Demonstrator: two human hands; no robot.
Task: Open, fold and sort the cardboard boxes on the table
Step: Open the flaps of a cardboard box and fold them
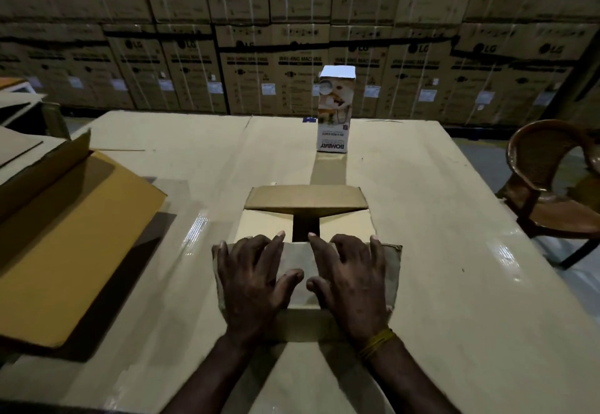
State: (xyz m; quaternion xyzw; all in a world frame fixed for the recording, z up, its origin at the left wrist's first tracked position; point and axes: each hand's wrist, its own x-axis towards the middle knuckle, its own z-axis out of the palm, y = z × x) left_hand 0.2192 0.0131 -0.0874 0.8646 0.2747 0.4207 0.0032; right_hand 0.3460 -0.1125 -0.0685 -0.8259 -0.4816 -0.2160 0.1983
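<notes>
Two bare hands lie flat, fingers spread, on the near flap of a small brown cardboard box [305, 218] that sits at the middle of the table, close to the near edge. The left hand [251, 278] presses the flap's left half, the right hand [352, 278] its right half, thumbs pointing toward each other and not touching; neither curls round anything. A band of yellow thread [376, 343] circles the right wrist. Beyond the fingertips the box's two side flaps lie folded in with a dark gap between them, and the far flap stands tilted up. The table [438, 218] is covered in taped tan cardboard sheet. To the left lies a large flattened yellow-brown cardboard box [71, 251], one flap raised. Farther back, a tall white printed carton [334, 111] stands upright near the table's far edge, its lettering upside down. A brown plastic chair [552, 179] stands off the right side. Stacked brown appliance cartons [276, 66] wall the background.
</notes>
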